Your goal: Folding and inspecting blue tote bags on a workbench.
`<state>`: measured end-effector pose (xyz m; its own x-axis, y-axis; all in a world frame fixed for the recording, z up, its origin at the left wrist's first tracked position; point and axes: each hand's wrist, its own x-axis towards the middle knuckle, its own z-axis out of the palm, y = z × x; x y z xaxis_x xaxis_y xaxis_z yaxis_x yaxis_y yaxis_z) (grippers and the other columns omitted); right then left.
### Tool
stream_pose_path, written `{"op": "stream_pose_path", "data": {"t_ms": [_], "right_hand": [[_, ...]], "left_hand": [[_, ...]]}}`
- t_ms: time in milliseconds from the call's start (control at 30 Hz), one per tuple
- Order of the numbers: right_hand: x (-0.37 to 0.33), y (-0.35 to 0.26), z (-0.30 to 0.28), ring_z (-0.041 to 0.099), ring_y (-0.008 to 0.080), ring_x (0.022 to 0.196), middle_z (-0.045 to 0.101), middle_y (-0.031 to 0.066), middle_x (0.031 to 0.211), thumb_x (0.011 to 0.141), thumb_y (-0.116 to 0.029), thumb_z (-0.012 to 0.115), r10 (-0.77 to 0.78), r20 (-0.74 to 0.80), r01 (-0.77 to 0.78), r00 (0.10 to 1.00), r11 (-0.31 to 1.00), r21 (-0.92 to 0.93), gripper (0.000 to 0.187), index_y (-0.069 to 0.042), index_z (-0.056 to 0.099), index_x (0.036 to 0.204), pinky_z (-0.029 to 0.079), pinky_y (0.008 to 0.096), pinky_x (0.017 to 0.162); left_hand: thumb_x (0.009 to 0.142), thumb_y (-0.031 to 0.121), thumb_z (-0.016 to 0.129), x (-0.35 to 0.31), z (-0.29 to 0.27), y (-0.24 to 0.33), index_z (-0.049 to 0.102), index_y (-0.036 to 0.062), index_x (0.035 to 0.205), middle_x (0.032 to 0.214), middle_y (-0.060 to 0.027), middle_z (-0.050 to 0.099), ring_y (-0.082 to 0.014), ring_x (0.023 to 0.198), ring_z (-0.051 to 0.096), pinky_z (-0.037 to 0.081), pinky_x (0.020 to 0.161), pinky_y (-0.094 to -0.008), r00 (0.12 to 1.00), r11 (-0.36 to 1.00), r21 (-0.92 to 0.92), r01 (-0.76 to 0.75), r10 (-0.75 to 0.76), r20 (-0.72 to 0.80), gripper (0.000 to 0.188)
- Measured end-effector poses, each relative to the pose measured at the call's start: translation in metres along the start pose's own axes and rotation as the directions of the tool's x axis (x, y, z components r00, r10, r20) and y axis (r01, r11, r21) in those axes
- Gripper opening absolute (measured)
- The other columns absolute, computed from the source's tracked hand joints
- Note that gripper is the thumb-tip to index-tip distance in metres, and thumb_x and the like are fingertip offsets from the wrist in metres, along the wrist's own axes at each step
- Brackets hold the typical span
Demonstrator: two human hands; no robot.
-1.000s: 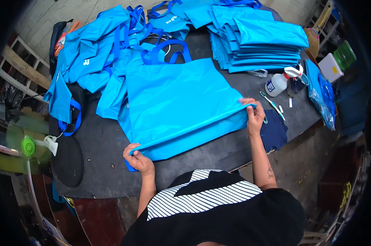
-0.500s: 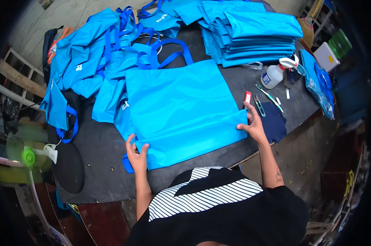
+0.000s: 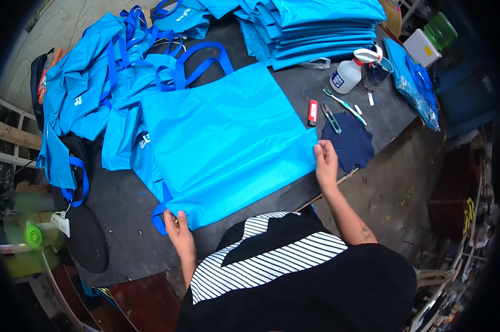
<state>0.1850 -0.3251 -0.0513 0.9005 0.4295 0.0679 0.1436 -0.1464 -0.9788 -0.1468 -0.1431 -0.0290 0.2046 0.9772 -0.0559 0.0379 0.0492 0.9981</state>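
A bright blue tote bag (image 3: 228, 133) lies flat on the dark table, its darker blue handles (image 3: 208, 55) pointing away from me. At its near left corner, my left hand (image 3: 181, 239) has the bag's edge between thumb and fingers. My right hand (image 3: 326, 165) pinches the near right corner, thumb against the fingertips. The lower part of the bag is creased between both hands. Next to my left fingertips, a loose blue strap (image 3: 158, 218) sticks out from beneath the bag.
Loose blue bags (image 3: 84, 77) heap up at the left; a folded stack (image 3: 322, 41) stands at the back. Right of the bag are a spray bottle (image 3: 346, 74), red lighter (image 3: 313, 113), thread snips (image 3: 331, 118), toothbrush (image 3: 345, 106) and navy cloth (image 3: 349, 141). A green fan (image 3: 34, 235) stands left.
My view has shifted, so the table things sit further left and higher. My right hand has come off the bag's top face to its corner edge; my left hand has closed at the left corner.
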Motion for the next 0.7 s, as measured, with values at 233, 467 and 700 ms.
{"op": "stream_pose_path", "data": {"t_ms": [233, 467, 700], "right_hand": [[0.008, 0.010, -0.027, 0.046, 0.0089, 0.087, 0.047, 0.0005, 0.092, 0.091, -0.011, 0.058, -0.207, 0.183, 0.175, 0.961, 0.969, 0.177, 0.011, -0.004, 0.050, 0.092, 0.036, 0.0226, 0.080], [0.018, -0.016, -0.067, 0.050, 0.0148, 0.103, 0.053, 0.0074, 0.114, 0.068, 0.001, 0.073, -0.179, 0.467, 0.115, 0.866, 0.980, 0.163, 0.019, -0.006, 0.060, 0.080, 0.038, 0.0294, 0.093], [0.008, -0.028, -0.049, 0.052, 0.0181, 0.108, 0.056, 0.0142, 0.126, 0.074, -0.003, 0.070, -0.109, 0.394, -0.053, 0.913, 0.924, 0.378, 0.012, -0.006, 0.061, 0.080, 0.037, 0.0327, 0.096]], "left_hand": [[0.089, 0.008, 0.063, 0.010, -0.033, -0.036, 0.058, 0.0000, 0.104, 0.098, -0.0019, 0.058, -0.0088, 0.089, 0.053, 0.040, 0.082, -0.0233, 0.984, 0.983, -0.063, -0.174, 0.177, 0.036, 0.018], [0.075, -0.006, 0.068, 0.008, -0.050, -0.013, 0.059, 0.0013, 0.094, 0.105, -0.0056, 0.053, -0.0116, 0.087, 0.050, 0.042, 0.082, -0.0257, 0.958, 0.976, 0.097, -0.193, 0.167, 0.233, 0.022], [0.086, 0.002, 0.058, 0.002, -0.023, -0.002, 0.057, 0.0031, 0.091, 0.108, -0.0092, 0.057, -0.0171, 0.093, 0.050, 0.039, 0.087, -0.0292, 0.975, 0.976, 0.094, -0.198, 0.187, 0.117, 0.005]]}}
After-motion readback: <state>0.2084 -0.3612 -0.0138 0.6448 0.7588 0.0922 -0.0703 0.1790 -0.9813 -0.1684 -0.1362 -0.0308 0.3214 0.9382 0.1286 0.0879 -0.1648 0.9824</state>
